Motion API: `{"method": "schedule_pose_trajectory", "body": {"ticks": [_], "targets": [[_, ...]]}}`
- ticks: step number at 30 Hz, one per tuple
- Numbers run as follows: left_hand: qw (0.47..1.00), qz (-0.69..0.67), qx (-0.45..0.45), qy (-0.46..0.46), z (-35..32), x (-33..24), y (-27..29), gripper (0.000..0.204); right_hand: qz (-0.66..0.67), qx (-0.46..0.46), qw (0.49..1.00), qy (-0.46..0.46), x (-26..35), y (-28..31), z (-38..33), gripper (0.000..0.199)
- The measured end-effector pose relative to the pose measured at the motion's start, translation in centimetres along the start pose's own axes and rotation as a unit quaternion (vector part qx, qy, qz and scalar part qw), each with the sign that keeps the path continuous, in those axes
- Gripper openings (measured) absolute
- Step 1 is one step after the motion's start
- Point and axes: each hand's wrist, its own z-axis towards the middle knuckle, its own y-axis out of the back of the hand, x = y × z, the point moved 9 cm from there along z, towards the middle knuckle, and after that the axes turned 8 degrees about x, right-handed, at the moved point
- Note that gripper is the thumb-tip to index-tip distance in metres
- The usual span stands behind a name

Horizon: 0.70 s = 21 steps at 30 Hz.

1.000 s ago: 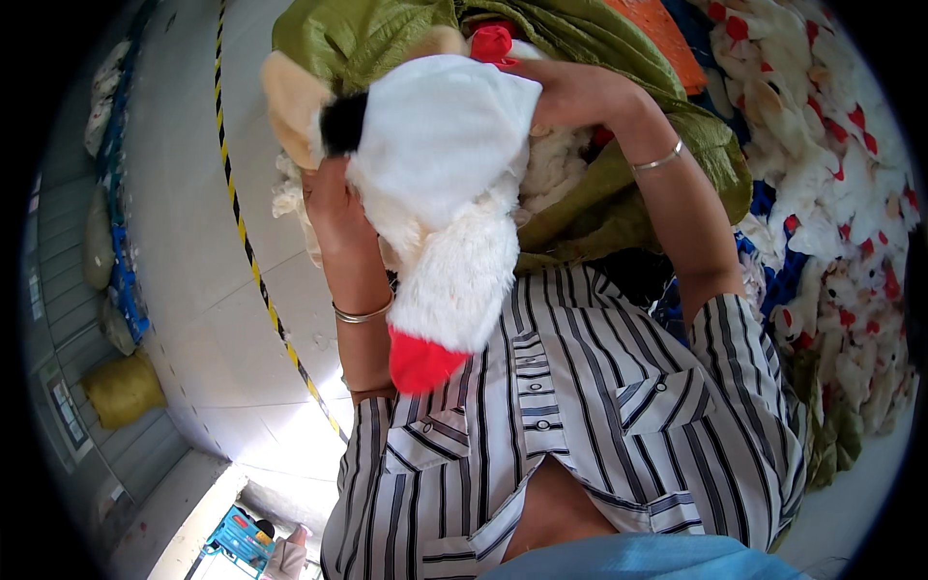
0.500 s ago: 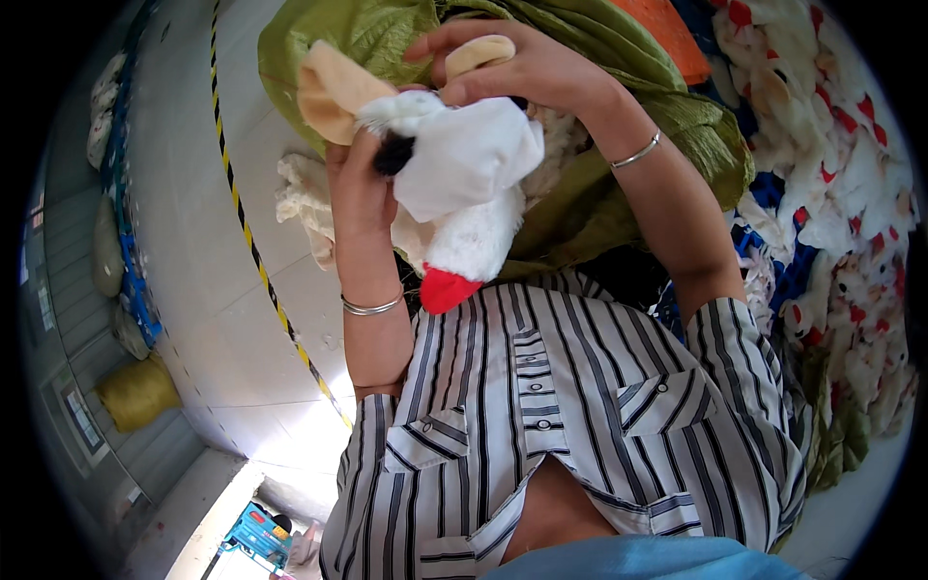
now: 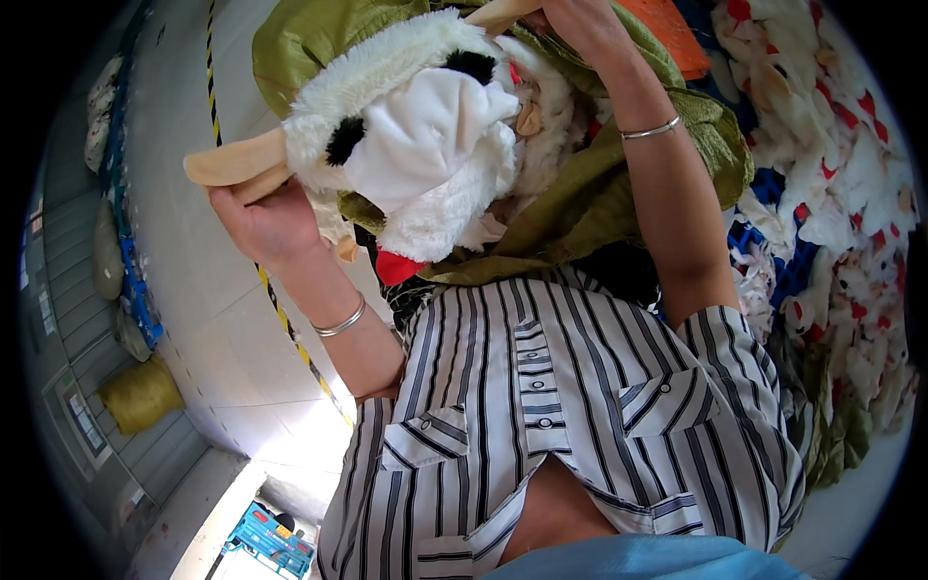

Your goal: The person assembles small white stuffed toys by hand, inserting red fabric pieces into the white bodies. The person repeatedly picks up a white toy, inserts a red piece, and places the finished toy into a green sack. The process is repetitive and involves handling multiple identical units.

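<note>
Pale tiled floor (image 3: 184, 242), crossed by a yellow-and-black striped tape line (image 3: 290, 333), is seen to the left, and a heap of white, red and blue plush pieces (image 3: 822, 222) lies to the right. A fluffy white plush animal head with black eye patches and tan ears (image 3: 425, 145) is held up above a gaping olive-green fabric sack (image 3: 599, 193), apparently so that its face can be turned and looked over. One tan ear is clamped in the left hand (image 3: 266, 217); the other ear is gripped at the top edge by the right hand (image 3: 580, 19), only partly visible. The head is thus stretched between both hands, clear of the striped shirt (image 3: 570, 406).
</note>
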Motion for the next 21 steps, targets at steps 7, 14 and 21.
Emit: {"method": "schedule_pose_trajectory", "body": {"ticks": [7, 14, 21], "targets": [[0.982, -0.014, 0.187, 0.017, 1.8, -1.0, 8.8, 0.014, -0.043, 0.020, 0.986, -0.158, 0.7, -2.7, -2.4, 0.021], [0.978, 0.069, 0.186, 0.059, 1.3, -0.9, 12.1, 0.010, 0.036, 0.020, 0.985, -0.170, -0.5, -3.2, -1.7, 0.019], [0.909, 0.315, 0.241, 0.131, 1.2, 1.6, 12.0, 0.008, 0.141, 0.049, 0.980, -0.134, 0.4, -4.0, -1.3, 0.018]]}}
